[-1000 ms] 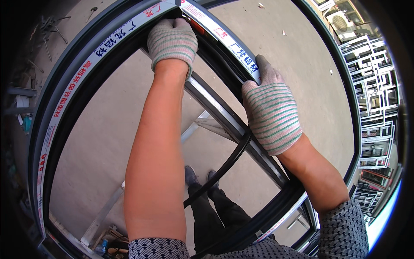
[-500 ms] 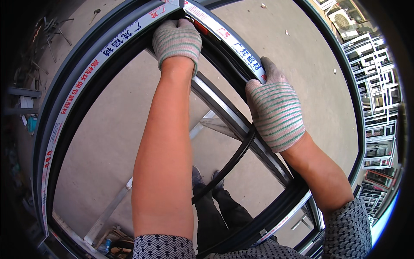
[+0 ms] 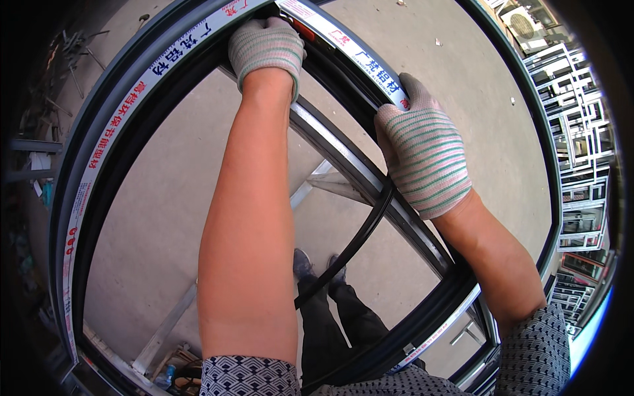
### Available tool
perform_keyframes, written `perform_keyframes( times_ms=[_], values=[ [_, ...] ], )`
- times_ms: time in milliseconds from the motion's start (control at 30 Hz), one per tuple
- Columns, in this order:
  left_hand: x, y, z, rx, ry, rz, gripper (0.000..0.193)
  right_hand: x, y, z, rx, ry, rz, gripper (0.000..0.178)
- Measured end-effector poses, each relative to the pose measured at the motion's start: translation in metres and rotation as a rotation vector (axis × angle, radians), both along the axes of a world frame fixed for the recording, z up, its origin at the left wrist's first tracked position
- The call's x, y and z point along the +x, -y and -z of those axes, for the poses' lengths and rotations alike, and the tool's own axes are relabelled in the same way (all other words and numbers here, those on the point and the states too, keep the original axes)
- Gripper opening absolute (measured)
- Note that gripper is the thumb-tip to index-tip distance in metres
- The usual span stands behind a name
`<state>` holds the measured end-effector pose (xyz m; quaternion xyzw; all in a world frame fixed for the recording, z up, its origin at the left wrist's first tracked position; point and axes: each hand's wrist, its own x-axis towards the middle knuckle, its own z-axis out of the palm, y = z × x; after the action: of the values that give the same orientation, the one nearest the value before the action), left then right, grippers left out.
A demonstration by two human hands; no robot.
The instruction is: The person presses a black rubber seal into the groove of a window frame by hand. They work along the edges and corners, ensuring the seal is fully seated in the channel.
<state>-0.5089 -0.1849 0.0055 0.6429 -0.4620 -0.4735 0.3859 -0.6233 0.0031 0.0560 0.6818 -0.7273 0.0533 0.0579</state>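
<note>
Both my hands wear knit gloves striped in green and pinkish white. My left hand [image 3: 267, 56] is closed at the far corner of a large dark window frame [image 3: 120, 119]. Its fingertips are pressed into the frame's inner edge, so what they pinch is hidden. An orange-red piece [image 3: 303, 30] shows just right of it. My right hand [image 3: 426, 155] is wrapped round the frame's diagonal bar [image 3: 360, 63], which carries a printed white protective film. From beside this hand a black rubber strip [image 3: 353, 245] hangs in a curve through the opening, passing behind my left forearm.
Metal support bars [image 3: 356, 168] run beneath the frame. My shoes [image 3: 304, 263] stand on the concrete floor [image 3: 158, 218]. Several silver window frames [image 3: 574, 132] are stacked at the right, near a fan unit [image 3: 520, 25]. Metal stands [image 3: 76, 59] and clutter lie at the left.
The whole scene has shifted slightly upward in the picture, both hands with it. My hands keep nearly the same places on the frame, and the black strip still hangs.
</note>
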Motion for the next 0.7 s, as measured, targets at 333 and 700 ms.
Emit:
perform_keyframes(
  times_ms=[333,700],
  values=[
    [0.014,-0.015,-0.016,0.002,-0.230,0.085,0.034,0.000,0.010,0.011,-0.043,0.190,0.147,0.033],
    [0.013,-0.083,-0.027,0.111,-0.213,0.484,0.036,-0.007,0.012,0.009,0.084,0.283,0.242,0.055]
  ],
)
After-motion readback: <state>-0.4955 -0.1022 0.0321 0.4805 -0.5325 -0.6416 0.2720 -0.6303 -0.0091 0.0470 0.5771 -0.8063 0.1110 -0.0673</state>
